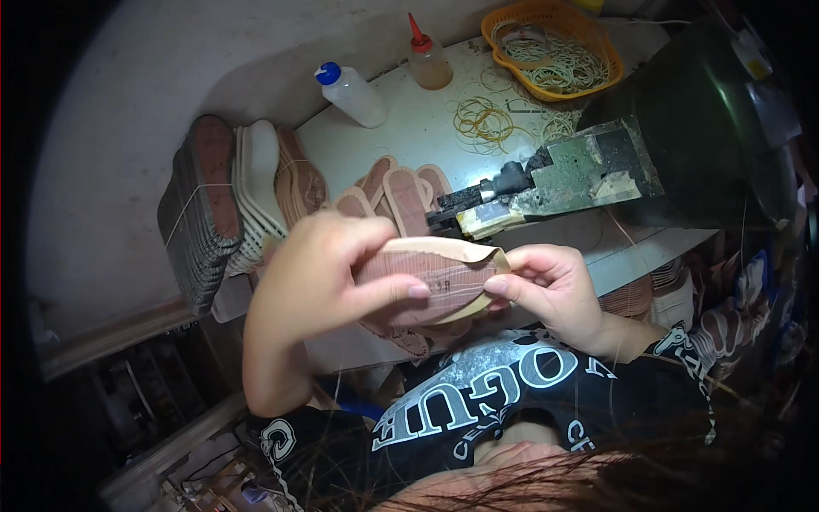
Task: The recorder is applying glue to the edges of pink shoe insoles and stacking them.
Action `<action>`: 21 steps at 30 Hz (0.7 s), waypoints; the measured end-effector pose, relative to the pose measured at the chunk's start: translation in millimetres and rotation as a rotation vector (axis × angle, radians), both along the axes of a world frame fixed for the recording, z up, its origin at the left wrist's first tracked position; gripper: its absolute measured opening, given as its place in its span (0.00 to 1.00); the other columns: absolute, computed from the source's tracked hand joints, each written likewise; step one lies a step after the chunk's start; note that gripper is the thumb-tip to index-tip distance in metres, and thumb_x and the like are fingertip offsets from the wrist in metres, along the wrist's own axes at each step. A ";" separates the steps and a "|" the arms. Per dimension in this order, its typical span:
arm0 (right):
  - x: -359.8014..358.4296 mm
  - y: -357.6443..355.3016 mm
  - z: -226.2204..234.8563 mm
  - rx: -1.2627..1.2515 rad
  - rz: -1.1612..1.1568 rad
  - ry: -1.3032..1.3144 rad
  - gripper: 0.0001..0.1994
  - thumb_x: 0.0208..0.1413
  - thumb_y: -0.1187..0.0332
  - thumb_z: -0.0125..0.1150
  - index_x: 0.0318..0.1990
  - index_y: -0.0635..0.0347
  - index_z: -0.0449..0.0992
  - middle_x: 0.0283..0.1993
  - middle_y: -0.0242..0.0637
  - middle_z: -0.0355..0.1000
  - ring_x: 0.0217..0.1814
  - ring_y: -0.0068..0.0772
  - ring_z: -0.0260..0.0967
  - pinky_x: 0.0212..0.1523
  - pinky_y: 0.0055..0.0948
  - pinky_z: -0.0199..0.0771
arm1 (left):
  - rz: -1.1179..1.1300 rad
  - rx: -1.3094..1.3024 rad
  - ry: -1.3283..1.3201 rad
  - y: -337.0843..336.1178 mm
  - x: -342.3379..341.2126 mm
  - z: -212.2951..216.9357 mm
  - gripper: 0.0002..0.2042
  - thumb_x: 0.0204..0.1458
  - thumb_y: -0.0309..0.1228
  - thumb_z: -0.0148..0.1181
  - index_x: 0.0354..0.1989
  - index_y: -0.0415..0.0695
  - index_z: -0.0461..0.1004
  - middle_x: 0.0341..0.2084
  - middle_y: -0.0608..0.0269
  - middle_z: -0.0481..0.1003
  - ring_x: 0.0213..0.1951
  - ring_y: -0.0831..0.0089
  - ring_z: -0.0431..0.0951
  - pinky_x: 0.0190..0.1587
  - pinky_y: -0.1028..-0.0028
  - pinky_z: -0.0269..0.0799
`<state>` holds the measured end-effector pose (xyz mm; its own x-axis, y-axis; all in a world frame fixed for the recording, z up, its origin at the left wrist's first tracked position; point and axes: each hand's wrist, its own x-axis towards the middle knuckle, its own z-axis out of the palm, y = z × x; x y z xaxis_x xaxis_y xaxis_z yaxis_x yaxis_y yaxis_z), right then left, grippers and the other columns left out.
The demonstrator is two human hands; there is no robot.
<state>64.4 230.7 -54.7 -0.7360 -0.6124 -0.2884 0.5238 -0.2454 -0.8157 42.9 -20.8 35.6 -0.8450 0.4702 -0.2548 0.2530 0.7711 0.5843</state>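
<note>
A brownish-pink shoe insole is held up in front of my chest, with a beige covering strip folded along its edge. My left hand is closed around the insole's left part, its thumb lying flat on the ridged face. At the right end, my right hand pinches the strip between thumb and fingers where it bends round the tip. The fingers behind the insole are partly hidden. Just beyond it sits the dark working end of a green machine.
Behind my left hand lie loose insoles. Tied insole stacks stand at the left. Farther back are a blue-capped bottle, a red-tipped bottle, rubber bands and an orange basket. More insoles are stacked at the right.
</note>
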 end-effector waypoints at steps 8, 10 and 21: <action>17.1 8.4 18.6 -0.041 0.023 0.260 0.06 0.58 0.75 0.58 0.39 0.69 0.78 0.30 0.30 0.75 0.33 0.14 0.69 0.34 0.16 0.70 | 0.183 0.291 -0.255 17.4 74.7 1.7 0.16 0.49 0.38 0.63 0.38 0.38 0.71 0.18 0.56 0.70 0.21 0.64 0.72 0.26 0.71 0.65; 16.5 15.6 17.5 -0.015 0.039 0.390 0.07 0.58 0.75 0.58 0.39 0.69 0.78 0.30 0.30 0.75 0.33 0.14 0.68 0.34 0.17 0.70 | 0.189 0.322 -0.218 19.8 88.7 -4.1 0.16 0.49 0.37 0.64 0.38 0.38 0.71 0.18 0.57 0.70 0.21 0.65 0.72 0.25 0.71 0.65; 30.6 27.4 32.6 -0.188 0.211 0.144 0.08 0.58 0.73 0.59 0.41 0.67 0.76 0.35 0.30 0.75 0.38 0.15 0.69 0.40 0.19 0.70 | 0.227 0.510 -0.241 26.0 122.3 -6.3 0.14 0.50 0.32 0.64 0.39 0.36 0.69 0.20 0.62 0.71 0.23 0.82 0.70 0.25 0.80 0.64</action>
<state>94.9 258.1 -22.0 -0.6121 -0.7887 -0.0575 0.4617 -0.2974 -0.8357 165.1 5.2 29.3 -0.8848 0.3984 -0.2417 -0.0705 0.3983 0.9145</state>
